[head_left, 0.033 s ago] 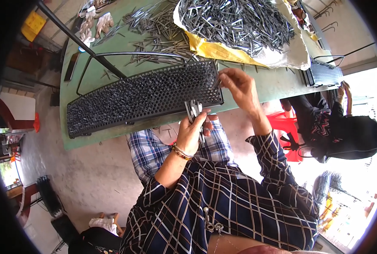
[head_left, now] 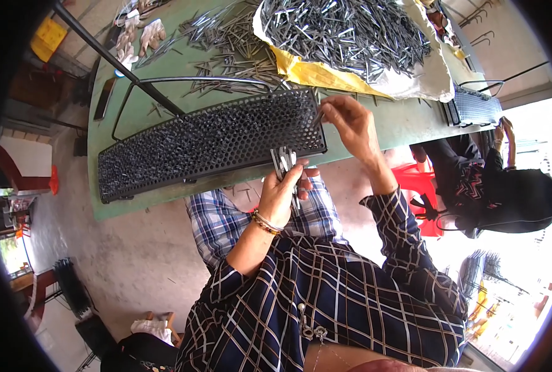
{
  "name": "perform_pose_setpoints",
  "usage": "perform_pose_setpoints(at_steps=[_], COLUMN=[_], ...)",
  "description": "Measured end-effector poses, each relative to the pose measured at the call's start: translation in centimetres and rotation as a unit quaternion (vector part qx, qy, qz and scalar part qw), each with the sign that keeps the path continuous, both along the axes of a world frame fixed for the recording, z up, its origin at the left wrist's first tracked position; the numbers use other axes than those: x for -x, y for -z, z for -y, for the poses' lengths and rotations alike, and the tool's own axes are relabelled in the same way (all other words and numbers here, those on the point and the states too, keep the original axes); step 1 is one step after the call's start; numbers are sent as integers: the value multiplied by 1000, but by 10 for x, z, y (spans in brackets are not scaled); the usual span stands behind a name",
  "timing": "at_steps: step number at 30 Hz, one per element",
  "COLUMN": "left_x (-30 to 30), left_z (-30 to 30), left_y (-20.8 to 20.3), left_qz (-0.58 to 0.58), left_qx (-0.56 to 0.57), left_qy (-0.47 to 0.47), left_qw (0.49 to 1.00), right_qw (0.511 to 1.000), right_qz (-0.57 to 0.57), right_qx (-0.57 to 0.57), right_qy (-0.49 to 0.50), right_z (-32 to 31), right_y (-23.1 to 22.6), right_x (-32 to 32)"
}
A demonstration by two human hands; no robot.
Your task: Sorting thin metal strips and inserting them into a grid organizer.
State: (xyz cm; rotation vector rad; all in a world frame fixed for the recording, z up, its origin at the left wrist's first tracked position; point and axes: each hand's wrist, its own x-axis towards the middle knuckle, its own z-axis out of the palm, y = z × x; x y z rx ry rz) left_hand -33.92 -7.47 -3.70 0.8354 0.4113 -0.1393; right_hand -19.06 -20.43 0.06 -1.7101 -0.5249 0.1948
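Note:
A long black perforated rack [head_left: 297, 128] rests along the near edge of the green table. Upright dark pieces crowd its left and middle holes, while many holes toward its right end are bare. My left hand [head_left: 277, 197] is closed around a small bundle of thin grey metal strips [head_left: 283, 162] just in front of the rack's near edge. At the rack's right end, my right hand [head_left: 355, 129] pinches one thin dark strip [head_left: 320, 116] between thumb and fingertips. Whether that strip's lower end sits in a hole, I cannot tell.
An opened white and yellow sack [head_left: 325, 75] heaped with metal strips lies behind the rack. Loose strips [head_left: 226, 59] and work gloves [head_left: 153, 36] are on the green table [head_left: 105, 208]. A black bar crosses at upper left. At right, another person [head_left: 505, 192] works at a similar rack [head_left: 477, 108].

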Motion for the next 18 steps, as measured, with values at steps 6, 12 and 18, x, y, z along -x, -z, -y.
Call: perform_pose_setpoints(at_steps=[6,12,18], left_x=[1,1,2], left_z=[0,-1,-1], left_y=[-2,0,0], left_qz=[-17,-13,-21], left_qx=[0,2,5], left_qy=[1,0,2], left_qw=[1000,1000,1000], right_qw=[989,997,999], right_qz=[113,55,41], right_qx=[95,23,2], right_qy=[-30,-54,-15], right_z=[0,1,-5], right_y=[15,31,35], right_x=[-23,-27,-17])
